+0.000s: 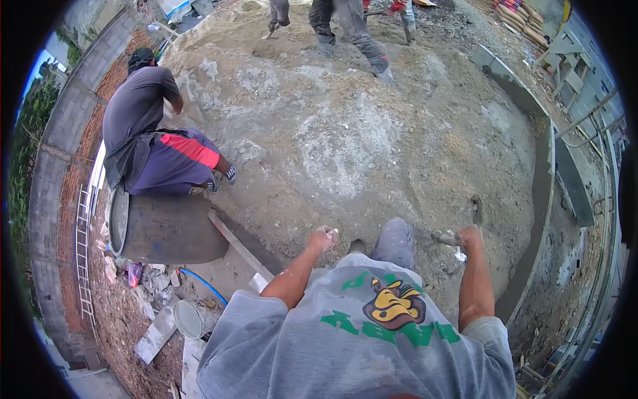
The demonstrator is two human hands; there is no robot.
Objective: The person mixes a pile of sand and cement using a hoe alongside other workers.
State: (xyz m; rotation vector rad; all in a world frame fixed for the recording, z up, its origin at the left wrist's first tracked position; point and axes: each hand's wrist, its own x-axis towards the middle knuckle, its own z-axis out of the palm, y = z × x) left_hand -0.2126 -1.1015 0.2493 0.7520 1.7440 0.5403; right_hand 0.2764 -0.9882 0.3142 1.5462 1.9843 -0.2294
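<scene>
My left hand (323,239) is raised over the grey-brown sand and cement mound (292,193), left of my bent knee (395,243). Its fingers are curled, and what they hold, if anything, is too small to tell. To the right of the knee, my right hand (470,238) is closed around a small grey tool (444,237) that looks like a trowel and points left, low over the mound. A small white scrap (460,254) shows just below that tool.
At the left a person (146,126) sits on a dark barrel (166,227). A plank (239,246) slants beside it. Other people's legs (352,33) stand on the mound at the top. A curved metal edge (548,166) borders the right, with a bucket (189,319) lower left.
</scene>
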